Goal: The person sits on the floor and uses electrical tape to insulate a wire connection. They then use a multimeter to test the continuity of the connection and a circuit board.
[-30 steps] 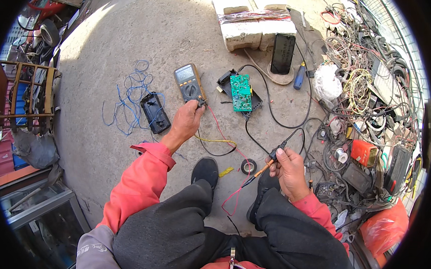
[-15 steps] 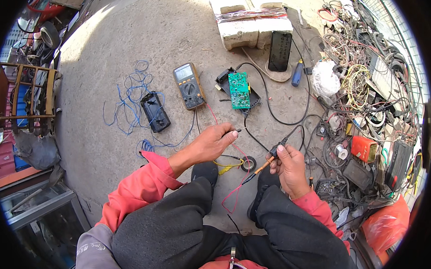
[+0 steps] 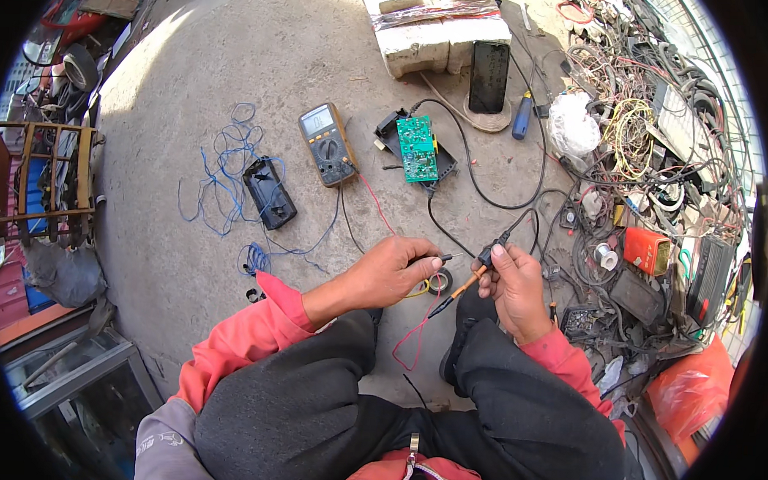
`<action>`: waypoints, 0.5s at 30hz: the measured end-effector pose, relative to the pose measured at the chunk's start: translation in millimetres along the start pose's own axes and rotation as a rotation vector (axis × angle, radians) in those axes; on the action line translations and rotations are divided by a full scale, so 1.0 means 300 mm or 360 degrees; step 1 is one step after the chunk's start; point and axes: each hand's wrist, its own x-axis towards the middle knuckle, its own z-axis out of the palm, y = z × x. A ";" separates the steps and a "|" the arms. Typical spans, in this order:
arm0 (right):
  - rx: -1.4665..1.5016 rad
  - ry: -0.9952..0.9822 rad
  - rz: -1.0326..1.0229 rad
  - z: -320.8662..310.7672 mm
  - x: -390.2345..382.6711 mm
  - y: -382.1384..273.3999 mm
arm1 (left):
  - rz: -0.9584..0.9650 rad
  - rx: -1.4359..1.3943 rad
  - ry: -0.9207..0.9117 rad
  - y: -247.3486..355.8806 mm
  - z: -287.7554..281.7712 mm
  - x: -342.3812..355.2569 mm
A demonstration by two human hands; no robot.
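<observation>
My left hand (image 3: 385,272) grips a black test probe (image 3: 445,257), its thin metal tip pointing right. Just right of it, my right hand (image 3: 515,297) pinches a black connector (image 3: 493,251) on a cord together with an orange-handled probe (image 3: 462,290) trailing pink wire. The tips are close; I cannot tell whether they touch. A multimeter (image 3: 326,147) with leads plugged in lies ahead, left of a green circuit board (image 3: 418,149) resting in an open black case (image 3: 444,162). A loose black lid (image 3: 268,195) lies among blue wires (image 3: 226,171). A tape roll (image 3: 441,284) is below my hands.
A white foam block (image 3: 420,51) has a phone (image 3: 489,79) leaning on it, beside a screwdriver (image 3: 522,115). Piled cables (image 3: 636,156), a red tin (image 3: 645,250) and an orange bag (image 3: 692,386) line the right. A wooden frame (image 3: 39,177) and metal-framed glass (image 3: 74,381) sit left.
My left hand has left the multimeter's lower end and moved down and right, now holding a black probe close to the connector in my right hand, which has risen slightly.
</observation>
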 end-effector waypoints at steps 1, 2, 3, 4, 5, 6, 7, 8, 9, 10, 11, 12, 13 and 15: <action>0.0005 -0.0014 -0.0010 0.001 0.001 -0.004 | 0.0017 0.0018 -0.0003 -0.001 0.003 -0.002; 0.0010 -0.0027 -0.0020 0.011 0.013 -0.010 | 0.0035 0.0034 -0.0008 -0.002 0.003 -0.002; 0.0010 -0.0023 -0.0011 0.011 0.007 -0.006 | 0.0042 -0.0021 0.0026 -0.003 0.011 -0.003; 0.0018 -0.0020 -0.0005 0.010 0.008 -0.002 | -0.0013 0.0005 -0.0015 0.003 0.009 0.000; 0.0024 -0.0018 0.0002 0.008 0.007 0.003 | -0.0067 0.0032 -0.0057 0.010 0.007 0.001; 0.0034 -0.0034 0.0000 0.009 0.011 0.001 | -0.0120 0.0073 -0.0084 0.016 0.002 0.000; 0.0020 -0.0052 -0.0006 0.000 0.013 0.005 | -0.0072 0.0068 -0.0049 0.012 0.009 0.001; 0.0031 -0.0054 0.0005 -0.003 0.009 0.006 | -0.0073 0.0077 -0.0061 0.013 0.015 0.000; 0.0041 -0.0063 0.0009 0.000 0.010 0.003 | -0.0069 0.0092 -0.0066 0.021 0.015 0.001; 0.0051 -0.0073 0.0012 0.003 0.010 0.002 | -0.0065 0.0108 -0.0069 0.027 0.016 0.002; 0.0057 -0.0071 0.0008 0.004 0.009 0.001 | -0.0067 0.0112 -0.0078 0.029 0.019 0.003; 0.0068 -0.0069 0.0011 0.004 0.010 0.003 | -0.0068 0.0119 -0.0087 0.029 0.020 0.005; 0.0078 -0.0069 0.0015 0.005 0.012 0.005 | -0.0071 0.0126 -0.0094 0.028 0.021 0.007; 0.0085 -0.0066 0.0020 0.006 0.014 0.007 | -0.0111 0.0149 -0.0095 0.025 0.020 0.010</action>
